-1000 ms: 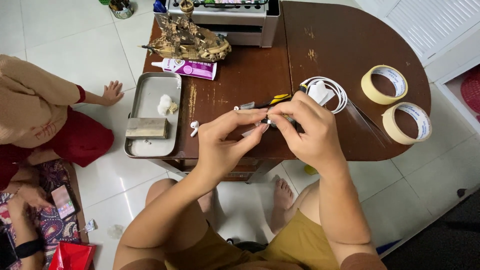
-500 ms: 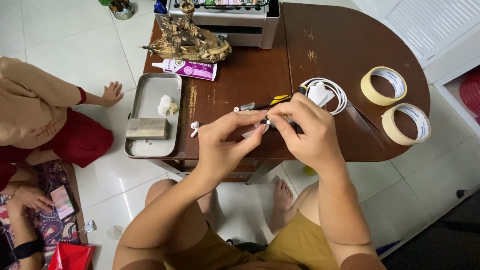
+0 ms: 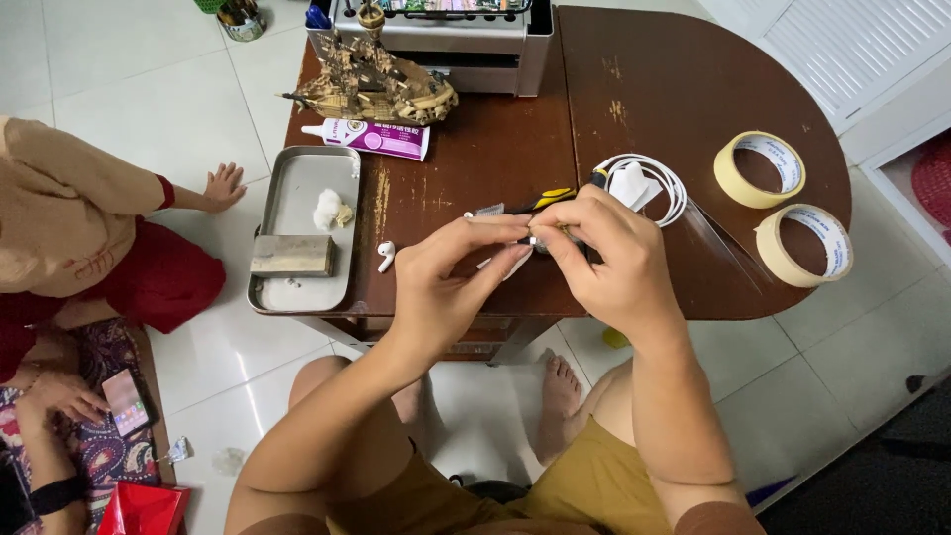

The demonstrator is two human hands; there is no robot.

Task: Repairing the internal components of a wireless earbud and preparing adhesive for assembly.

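Note:
Over the front edge of a dark brown wooden table (image 3: 634,89), my left hand (image 3: 451,282) and my right hand (image 3: 604,263) meet fingertip to fingertip. Between them they pinch a small white and dark object (image 3: 535,241); it is too small and too covered by fingers to name. Just behind the hands lies a screwdriver with a yellow and black handle (image 3: 552,197). A single white earbud (image 3: 386,256) lies on the table left of my left hand. A coiled white cable (image 3: 644,183) with a white plug sits behind my right hand.
Two rolls of masking tape (image 3: 760,168) (image 3: 804,245) lie at the right. A metal tray (image 3: 297,233) with a grey block and cotton sits at the left edge, a glue tube (image 3: 371,137) and model ship (image 3: 371,84) behind. Another person (image 3: 89,238) sits on the floor at left.
My hands have stayed pinched together on the small object with only slight finger shifts. The person on the floor has moved a little.

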